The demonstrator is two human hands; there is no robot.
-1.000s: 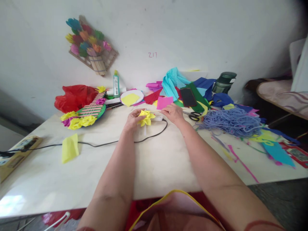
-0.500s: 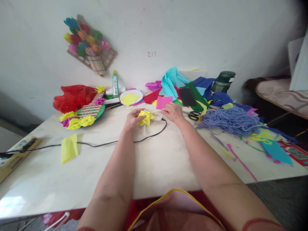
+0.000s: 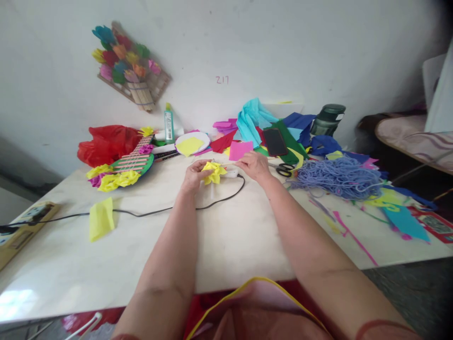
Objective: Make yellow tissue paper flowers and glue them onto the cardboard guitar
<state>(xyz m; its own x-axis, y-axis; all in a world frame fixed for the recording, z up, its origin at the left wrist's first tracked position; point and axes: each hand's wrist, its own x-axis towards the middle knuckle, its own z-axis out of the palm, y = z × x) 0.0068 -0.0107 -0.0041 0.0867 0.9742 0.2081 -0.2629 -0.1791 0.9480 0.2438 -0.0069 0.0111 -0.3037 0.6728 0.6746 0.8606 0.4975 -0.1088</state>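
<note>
My left hand (image 3: 194, 175) is closed around a crumpled yellow paper flower (image 3: 213, 173) near the middle of the white table (image 3: 226, 236). My right hand (image 3: 253, 165) rests just right of the flower, fingers curled on a white glue gun (image 3: 230, 174) whose black cord (image 3: 141, 212) runs left across the table. A pink paper square (image 3: 239, 149) lies just beyond my right hand.
Black scissors (image 3: 285, 170), a black phone (image 3: 275, 141), coloured paper scraps and a heap of lilac yarn (image 3: 336, 176) fill the right side. A round craft piece with yellow and pink flowers (image 3: 122, 170), a red bag (image 3: 106, 141), a glue bottle (image 3: 169, 123) and a yellow paper piece (image 3: 101, 218) lie left.
Both hands stay at the yellow flower and the glue gun; only the view has shifted very slightly.
</note>
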